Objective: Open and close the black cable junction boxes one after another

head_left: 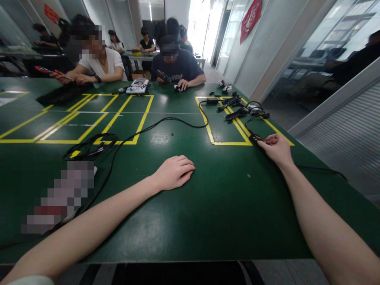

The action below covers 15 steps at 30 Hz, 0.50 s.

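Note:
My left hand [175, 173] rests palm down on the green table [190, 221], its fingers loosely extended with nothing visible in them. Farther right, my right hand [276, 149] pinches a small black device [257, 138] with a cable running from it. Small yellowish marks show on the device; its exact kind is unclear, and my fingers cover its near end. Just beyond it lies a tangle of black cables and dark parts [236, 113] across yellow tape lines.
A black power adapter [212, 101] joins a long cable [166, 118] crossing the table. At left are a coiled cable [92, 146] and a pixelated pale object [61, 198]. Across the table, two people sit, one holding a dark tool, near a white device [137, 87].

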Available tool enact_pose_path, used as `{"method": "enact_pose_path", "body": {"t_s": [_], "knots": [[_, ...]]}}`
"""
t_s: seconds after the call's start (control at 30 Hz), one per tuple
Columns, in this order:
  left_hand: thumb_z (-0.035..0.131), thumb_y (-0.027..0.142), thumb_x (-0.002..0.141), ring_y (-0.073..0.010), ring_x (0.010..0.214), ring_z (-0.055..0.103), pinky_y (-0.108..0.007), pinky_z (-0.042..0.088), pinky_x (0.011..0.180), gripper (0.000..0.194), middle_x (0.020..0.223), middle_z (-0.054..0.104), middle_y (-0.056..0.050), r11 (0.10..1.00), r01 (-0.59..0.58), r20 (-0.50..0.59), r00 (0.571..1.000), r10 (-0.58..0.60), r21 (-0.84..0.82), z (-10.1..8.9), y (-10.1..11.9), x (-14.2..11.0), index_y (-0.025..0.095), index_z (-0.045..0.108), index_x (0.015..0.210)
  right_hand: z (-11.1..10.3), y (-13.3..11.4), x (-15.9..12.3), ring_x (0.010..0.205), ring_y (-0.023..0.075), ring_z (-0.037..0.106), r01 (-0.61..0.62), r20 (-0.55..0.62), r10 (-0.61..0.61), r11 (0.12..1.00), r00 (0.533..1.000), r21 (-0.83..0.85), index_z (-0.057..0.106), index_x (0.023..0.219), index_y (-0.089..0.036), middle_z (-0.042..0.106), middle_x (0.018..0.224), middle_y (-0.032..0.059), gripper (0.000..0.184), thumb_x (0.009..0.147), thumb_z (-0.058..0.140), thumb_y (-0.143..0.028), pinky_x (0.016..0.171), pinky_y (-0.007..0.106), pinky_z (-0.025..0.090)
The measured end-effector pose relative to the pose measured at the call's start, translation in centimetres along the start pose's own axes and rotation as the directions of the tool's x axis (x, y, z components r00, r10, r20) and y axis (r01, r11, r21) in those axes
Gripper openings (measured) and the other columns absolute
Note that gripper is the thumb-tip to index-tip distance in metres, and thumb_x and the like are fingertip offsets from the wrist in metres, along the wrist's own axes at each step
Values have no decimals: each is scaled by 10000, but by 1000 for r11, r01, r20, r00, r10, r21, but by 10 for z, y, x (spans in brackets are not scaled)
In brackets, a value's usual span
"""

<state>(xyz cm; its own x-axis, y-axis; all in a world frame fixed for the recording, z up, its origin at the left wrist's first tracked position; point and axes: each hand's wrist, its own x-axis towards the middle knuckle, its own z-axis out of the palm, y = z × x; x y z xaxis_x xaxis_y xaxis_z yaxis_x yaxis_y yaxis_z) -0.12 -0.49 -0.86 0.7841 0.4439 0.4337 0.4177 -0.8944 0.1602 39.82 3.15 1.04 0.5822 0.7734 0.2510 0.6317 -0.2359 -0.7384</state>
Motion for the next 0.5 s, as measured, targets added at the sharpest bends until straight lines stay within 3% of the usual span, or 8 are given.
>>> {"method": "enact_pose_path", "body": {"t_s": [0.3,0.5], "knots": [[466,268,1054,-208,1050,693,-355,559,899,289,1128,768,-84,1000,5,-3,1000,-5,-4,1,0,0,175,739,1073,3,4,6,655,123,463,-65,-32,66,998,997,20,351,782,-264,454,707,-86,468,672,787,-131,682,291,375],[471,261,1052,-209,1036,695,-353,561,889,282,1123,771,-78,1000,-6,-11,1000,6,0,1,1,1,169,738,1059,4,7,6,612,120,424,-19,-75,17,999,997,-28,323,787,-278,415,662,-110,517,635,793,-125,653,290,351]]}}
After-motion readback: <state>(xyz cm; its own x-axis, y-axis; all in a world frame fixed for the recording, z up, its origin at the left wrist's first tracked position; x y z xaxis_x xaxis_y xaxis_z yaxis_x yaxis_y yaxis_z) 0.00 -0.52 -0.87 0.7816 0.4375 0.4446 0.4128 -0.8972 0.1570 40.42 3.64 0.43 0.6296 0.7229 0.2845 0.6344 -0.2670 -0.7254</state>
